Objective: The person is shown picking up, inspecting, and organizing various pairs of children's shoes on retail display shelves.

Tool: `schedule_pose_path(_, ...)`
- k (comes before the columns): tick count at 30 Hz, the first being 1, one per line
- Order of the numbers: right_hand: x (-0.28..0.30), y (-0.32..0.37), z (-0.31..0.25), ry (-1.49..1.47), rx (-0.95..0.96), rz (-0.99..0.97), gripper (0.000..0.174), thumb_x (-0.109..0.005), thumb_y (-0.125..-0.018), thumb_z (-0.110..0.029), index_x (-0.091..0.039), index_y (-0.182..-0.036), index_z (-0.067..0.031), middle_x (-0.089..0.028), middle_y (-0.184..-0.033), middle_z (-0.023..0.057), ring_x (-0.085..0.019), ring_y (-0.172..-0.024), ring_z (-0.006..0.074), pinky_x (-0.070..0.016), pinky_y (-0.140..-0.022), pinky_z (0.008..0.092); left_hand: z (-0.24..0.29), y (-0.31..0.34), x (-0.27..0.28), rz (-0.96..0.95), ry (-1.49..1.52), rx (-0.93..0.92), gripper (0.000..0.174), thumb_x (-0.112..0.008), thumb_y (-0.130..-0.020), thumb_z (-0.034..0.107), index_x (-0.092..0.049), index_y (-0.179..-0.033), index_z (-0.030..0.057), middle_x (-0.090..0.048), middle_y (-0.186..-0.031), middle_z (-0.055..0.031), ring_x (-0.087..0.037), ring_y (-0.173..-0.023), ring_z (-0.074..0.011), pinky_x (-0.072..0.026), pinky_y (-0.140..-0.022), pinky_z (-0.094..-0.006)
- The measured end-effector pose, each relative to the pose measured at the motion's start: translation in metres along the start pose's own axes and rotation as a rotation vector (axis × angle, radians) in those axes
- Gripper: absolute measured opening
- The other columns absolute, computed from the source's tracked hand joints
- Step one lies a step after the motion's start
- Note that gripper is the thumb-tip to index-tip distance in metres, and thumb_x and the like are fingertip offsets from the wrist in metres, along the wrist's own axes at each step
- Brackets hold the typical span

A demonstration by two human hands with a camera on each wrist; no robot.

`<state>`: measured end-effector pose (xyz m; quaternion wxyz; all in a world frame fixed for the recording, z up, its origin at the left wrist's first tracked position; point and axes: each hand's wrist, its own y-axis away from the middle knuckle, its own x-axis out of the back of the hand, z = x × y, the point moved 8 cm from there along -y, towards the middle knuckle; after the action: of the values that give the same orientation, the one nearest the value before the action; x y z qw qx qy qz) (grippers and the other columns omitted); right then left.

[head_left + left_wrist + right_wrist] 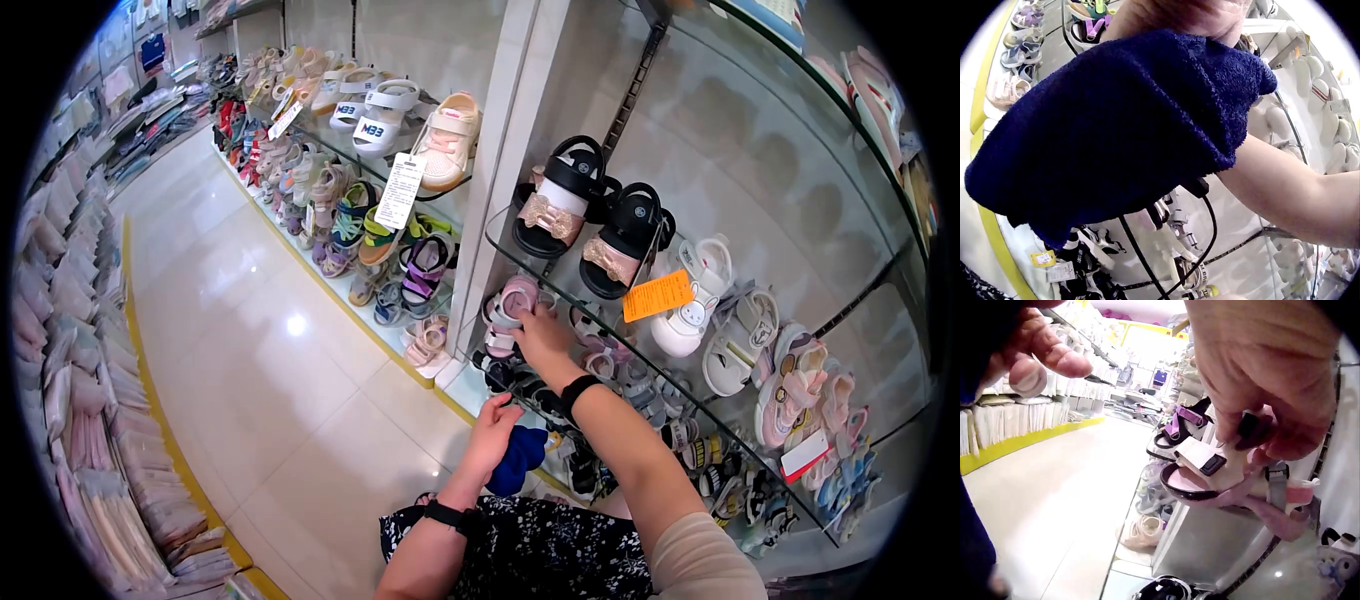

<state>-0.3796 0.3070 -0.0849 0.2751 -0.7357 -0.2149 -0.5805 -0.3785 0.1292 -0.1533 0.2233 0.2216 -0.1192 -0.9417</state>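
Note:
My right hand (543,340) reaches to the shelf below the upper glass and pinches a pink child's sandal (518,297) by its straps. In the right wrist view the sandal (1235,494) shows a pale strap with a dark tab and a grey buckle strap, under the fingers of the right hand (1266,375). My left hand (488,435) is lower and to the left, holding a dark blue cloth (518,462) that hangs beneath it. Filling much of the left wrist view, the cloth (1129,131) hides most of the left hand's grip.
On the glass shelf above stand black sandals with bows (620,240), an orange tag (658,295) and white sandals (740,340). More footwear fills the racks on both sides of the white post (505,130). Bagged goods (90,390) line the left side of the tiled floor (260,370).

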Motion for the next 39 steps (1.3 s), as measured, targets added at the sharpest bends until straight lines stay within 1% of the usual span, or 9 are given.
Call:
schedule_pose_path(5,-0.016,-0.001,0.003,-0.045,-0.065,-0.057,0.03,-0.064,-0.079,-0.028,-0.06,-0.104,-0.0117,-0.053,-0.114,0.0127,-0.049,-0.11,0.0361,-0.0474,-0.081,0.0457,0.004,0.002,-0.005,-0.007,-0.031,-0.001,0.037,-0.048,-0.094,0.019,-0.044,-0.127,0.0038,-0.061,-0.108,-0.01,-0.053,-0.101,-0.0149,-0.04,-0.09,-0.0265)
schedule_pose_path(8,-0.013,0.002,0.0,-0.031,-0.038,-0.037,0.037,-0.063,-0.08,-0.029,-0.055,-0.113,-0.0123,-0.052,-0.115,0.0125,-0.052,-0.107,0.0352,-0.0472,-0.082,0.0466,0.002,0.003,-0.006,-0.02,-0.015,-0.032,0.037,-0.049,-0.093,0.02,-0.044,-0.126,0.0038,-0.062,-0.106,-0.01,-0.053,-0.099,-0.0145,-0.0412,-0.088,-0.0264)
schedule_pose_path(9,-0.012,0.006,0.0,-0.083,-0.03,-0.073,0.045,-0.063,-0.08,-0.026,-0.047,-0.12,-0.0129,-0.052,-0.115,0.0135,-0.054,-0.104,0.0354,-0.0477,-0.081,0.0469,-0.002,0.0,-0.005,-0.019,-0.022,-0.01,0.037,-0.049,-0.093,0.02,-0.045,-0.126,0.003,-0.062,-0.105,-0.0102,-0.054,-0.098,-0.0146,-0.0421,-0.087,-0.0266)
schedule_pose_path(14,0.029,0.043,0.006,-0.27,0.087,0.05,0.044,-0.061,-0.081,-0.024,-0.046,-0.121,-0.0128,-0.052,-0.12,0.0175,-0.057,-0.097,0.0358,-0.0489,-0.078,0.0443,-0.002,-0.002,-0.003,-0.036,-0.014,-0.037,0.036,-0.049,-0.093,0.021,-0.047,-0.123,0.0019,-0.063,-0.102,-0.0106,-0.055,-0.099,-0.0161,-0.0424,-0.087,-0.0268)
schedule_pose_path(16,0.042,0.053,0.04,-0.182,0.113,0.135,0.032,-0.061,-0.082,-0.022,-0.054,-0.11,-0.0087,-0.059,-0.104,0.0149,-0.061,-0.085,0.0289,-0.0503,-0.072,0.038,0.007,0.002,-0.003,-0.04,-0.022,-0.05,0.035,-0.049,-0.093,0.021,-0.048,-0.122,0.0017,-0.063,-0.101,-0.0104,-0.055,-0.099,-0.016,-0.0425,-0.086,-0.0265)
schedule_pose_path(18,0.022,0.044,0.129,-0.522,-0.073,0.121,0.022,-0.06,-0.083,-0.017,-0.059,-0.101,-0.0046,-0.061,-0.086,0.0099,-0.06,-0.074,0.0188,-0.0485,-0.064,0.0307,0.007,0.005,-0.002,-0.044,0.014,0.011,0.034,-0.05,-0.092,0.018,-0.046,-0.122,0.0025,-0.062,-0.101,-0.0101,-0.055,-0.097,-0.0158,-0.0372,-0.093,-0.0277)
schedule_pose_path(20,0.051,0.052,0.168,-0.546,-0.193,0.156,0.018,-0.06,-0.081,-0.013,-0.058,-0.096,-0.0022,-0.058,-0.074,0.0064,-0.055,-0.068,0.0127,-0.045,-0.059,0.0259,0.012,0.009,-0.002,-0.036,-0.027,-0.001,0.035,-0.05,-0.092,0.02,-0.048,-0.122,0.0025,-0.063,-0.099,-0.0093,-0.055,-0.094,-0.0145,-0.0436,-0.083,-0.0258)
schedule_pose_path(25,0.046,0.04,0.204,-0.387,0.019,0.365,0.017,-0.063,-0.075,-0.011,-0.055,-0.087,-0.0019,-0.056,-0.07,0.0064,-0.054,-0.066,0.0181,-0.0436,-0.057,0.0315,0.0,0.006,-0.009,-0.062,-0.002,0.009,0.034,-0.049,-0.093,0.021,-0.048,-0.122,0.0033,-0.062,-0.1,-0.0095,-0.056,-0.09,-0.0143,-0.0444,-0.081,-0.0253)
schedule_pose_path(39,0.024,0.026,0.196,-0.22,-0.056,0.109,0.02,-0.065,-0.071,-0.013,-0.052,-0.083,-0.0026,-0.054,-0.068,0.0083,-0.052,-0.064,0.0215,-0.0423,-0.057,0.0345,0.011,0.01,0.001,-0.06,-0.07,-0.007,0.031,-0.047,-0.095,0.021,-0.049,-0.121,0.0048,-0.064,-0.096,-0.0093,-0.056,-0.083,-0.0117,-0.0447,-0.076,-0.0233)
